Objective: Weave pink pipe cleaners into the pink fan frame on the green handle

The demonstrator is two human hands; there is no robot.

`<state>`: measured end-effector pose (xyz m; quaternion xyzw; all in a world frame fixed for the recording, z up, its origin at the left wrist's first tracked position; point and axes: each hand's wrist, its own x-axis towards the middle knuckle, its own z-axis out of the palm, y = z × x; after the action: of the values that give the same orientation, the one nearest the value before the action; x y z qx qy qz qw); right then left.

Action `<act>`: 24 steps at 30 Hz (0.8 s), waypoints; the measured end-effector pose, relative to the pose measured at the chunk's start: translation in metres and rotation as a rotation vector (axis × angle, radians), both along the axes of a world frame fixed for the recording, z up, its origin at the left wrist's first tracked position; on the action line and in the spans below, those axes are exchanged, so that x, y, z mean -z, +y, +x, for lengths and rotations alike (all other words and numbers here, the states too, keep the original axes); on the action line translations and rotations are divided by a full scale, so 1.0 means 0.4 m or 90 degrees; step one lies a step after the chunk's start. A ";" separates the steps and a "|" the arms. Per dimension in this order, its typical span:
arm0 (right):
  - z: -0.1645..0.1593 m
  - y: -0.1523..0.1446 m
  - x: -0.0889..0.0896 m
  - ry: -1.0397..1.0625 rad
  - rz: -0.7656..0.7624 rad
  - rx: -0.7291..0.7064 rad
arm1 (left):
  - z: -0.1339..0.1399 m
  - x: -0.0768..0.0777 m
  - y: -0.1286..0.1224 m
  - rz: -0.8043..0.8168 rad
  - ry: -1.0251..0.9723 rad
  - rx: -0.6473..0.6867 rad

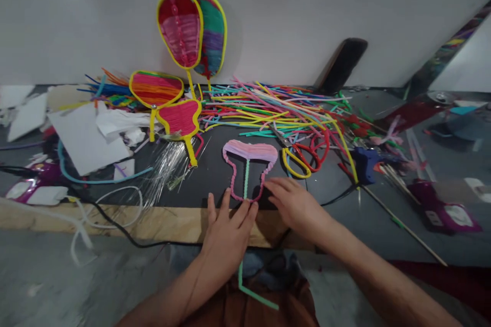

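Observation:
A small fan-shaped pipe-cleaner frame (250,151) lies flat before me on the dark table. Pink and lilac rows fill its top; its lower outline is twisted deep pink. Down its middle runs a mint-green pipe cleaner (246,179), which passes under my left hand; its bent tail hangs below the table edge. My left hand (228,232) rests palm down with fingers spread, fingertips at the frame's lower edge. My right hand (301,207) has its fingers stretched toward the frame's right side, the fingertips touching or nearly touching it; the thumb is hidden.
Scissors (295,162) and a pile of coloured pipe cleaners (264,107) lie beyond the frame. Yellow-rimmed fans (180,30) stand at the back. Purple glue guns (445,209) lie right and left. A black cable (126,232) crosses the front edge. A phone (343,64) leans behind.

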<state>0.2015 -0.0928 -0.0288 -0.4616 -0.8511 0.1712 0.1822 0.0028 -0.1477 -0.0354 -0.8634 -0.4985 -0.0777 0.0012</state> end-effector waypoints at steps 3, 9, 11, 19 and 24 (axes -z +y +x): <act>-0.029 -0.077 0.022 -0.096 0.043 0.023 | -0.006 0.002 0.006 -0.020 -0.028 0.005; -0.072 -0.131 0.063 -0.189 0.059 0.112 | -0.014 0.010 0.010 -0.035 -0.049 0.042; -0.076 -0.129 0.063 -0.199 0.056 0.116 | -0.016 0.011 0.010 -0.031 -0.052 0.049; -0.083 -0.126 0.049 -0.244 0.062 0.115 | -0.019 0.019 0.013 0.017 -0.066 0.075; -0.086 -0.123 0.047 -0.272 0.053 0.123 | -0.023 0.017 0.019 0.020 -0.044 0.098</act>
<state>0.1672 -0.1419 -0.0475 -0.5591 -0.8283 0.0162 0.0320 -0.0062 -0.1401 -0.0424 -0.8959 -0.4289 -0.1150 -0.0088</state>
